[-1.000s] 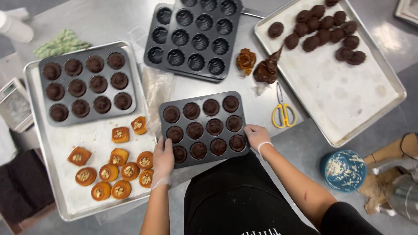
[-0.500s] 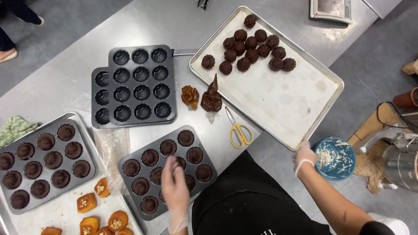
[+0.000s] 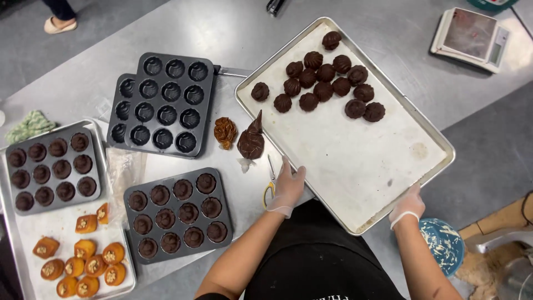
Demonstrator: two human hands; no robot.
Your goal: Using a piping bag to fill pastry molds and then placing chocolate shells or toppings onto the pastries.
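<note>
Tray [image 3: 355,161] long axis diagonal, maybe lifted; both hands [image 3: 288,186] gripping.

Steel table [image 3: 233,28] carries 3 moulds, 2 trays, piping bags, a scale.

The scissors [image 3: 270,186] lie mostly hidden under the left hand [image 3: 287,189] and tray [image 3: 355,161].

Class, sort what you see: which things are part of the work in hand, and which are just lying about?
In hand: left hand, right hand, tray, chocolates.

Lying about: empty mould, filled mould, piping bag, scissors, scale, orange cakes.
</note>
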